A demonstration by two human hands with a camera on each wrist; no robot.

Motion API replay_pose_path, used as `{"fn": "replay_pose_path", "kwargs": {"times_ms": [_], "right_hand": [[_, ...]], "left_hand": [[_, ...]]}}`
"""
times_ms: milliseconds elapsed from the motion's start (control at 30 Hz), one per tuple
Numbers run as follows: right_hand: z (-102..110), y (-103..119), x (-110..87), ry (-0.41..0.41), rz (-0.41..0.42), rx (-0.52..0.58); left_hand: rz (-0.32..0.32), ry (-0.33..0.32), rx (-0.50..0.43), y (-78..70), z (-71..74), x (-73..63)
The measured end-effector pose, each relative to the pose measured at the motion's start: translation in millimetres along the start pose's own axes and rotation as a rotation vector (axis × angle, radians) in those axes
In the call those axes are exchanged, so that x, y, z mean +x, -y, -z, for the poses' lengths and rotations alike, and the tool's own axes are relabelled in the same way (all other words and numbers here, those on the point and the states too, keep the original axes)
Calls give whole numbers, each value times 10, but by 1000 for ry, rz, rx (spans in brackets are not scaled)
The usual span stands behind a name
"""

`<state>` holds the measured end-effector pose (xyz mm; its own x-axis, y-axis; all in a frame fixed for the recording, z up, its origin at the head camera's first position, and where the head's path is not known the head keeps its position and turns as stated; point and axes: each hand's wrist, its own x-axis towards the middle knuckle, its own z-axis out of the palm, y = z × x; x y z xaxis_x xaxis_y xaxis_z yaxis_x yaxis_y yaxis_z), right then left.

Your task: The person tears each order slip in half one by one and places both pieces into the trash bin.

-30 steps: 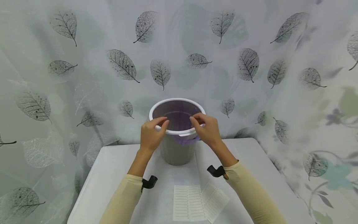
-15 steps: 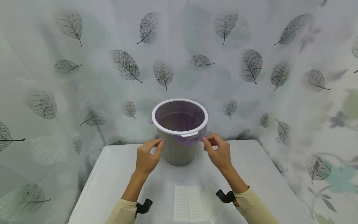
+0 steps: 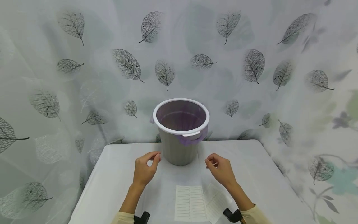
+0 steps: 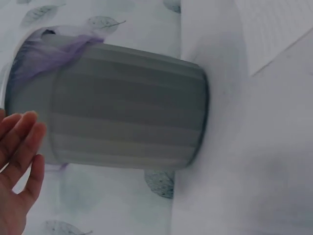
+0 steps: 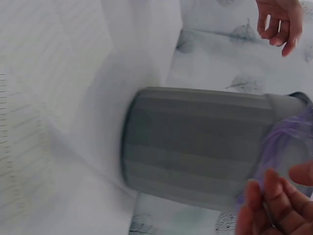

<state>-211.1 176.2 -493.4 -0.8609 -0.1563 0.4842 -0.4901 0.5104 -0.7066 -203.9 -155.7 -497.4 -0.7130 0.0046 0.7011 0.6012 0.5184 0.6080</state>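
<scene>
A grey trash can (image 3: 179, 151) with a white rim ring (image 3: 182, 132) stands upright at the back of the table. A thin purple trash bag (image 3: 193, 139) lines it, and its edge hangs outside below the rim. My left hand (image 3: 144, 169) hovers in front and to the left of the can, fingers loosely bent, holding nothing. To the front right, my right hand (image 3: 221, 169) is likewise apart from the can with relaxed, bent fingers. In the left wrist view the bag (image 4: 58, 56) bunches under the rim; in the right wrist view it hangs near my right fingers (image 5: 276, 196).
Two printed paper sheets, one straight (image 3: 191, 203) and one slanted (image 3: 216, 199), lie on the white table (image 3: 117, 174) in front of the can. A leaf-patterned curtain (image 3: 179, 40) hangs behind the table and along its sides.
Both hands have come away from the can's rim, moving down and toward me, and now sit lower and outside it. The can and papers have stayed in place.
</scene>
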Motion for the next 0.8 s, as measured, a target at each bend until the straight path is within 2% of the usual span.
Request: {"fn": "replay_pose_path", "kwargs": {"times_ms": [133, 233, 533, 667, 800], "right_hand": [[-14, -119, -166, 106, -112, -66], [-39, -196, -279, 160, -165, -108], [-138, -350, -550, 277, -234, -223], [-161, -402, -663, 329, -268, -235], [-177, -471, -764, 347, -283, -268]], "left_hand": [[40, 52, -3, 74, -45, -187], [72, 92, -8, 99, -71, -313], [217, 214, 6, 121, -133, -615], [256, 270, -6, 165, -172, -755], [285, 303, -19, 223, -215, -882]]}}
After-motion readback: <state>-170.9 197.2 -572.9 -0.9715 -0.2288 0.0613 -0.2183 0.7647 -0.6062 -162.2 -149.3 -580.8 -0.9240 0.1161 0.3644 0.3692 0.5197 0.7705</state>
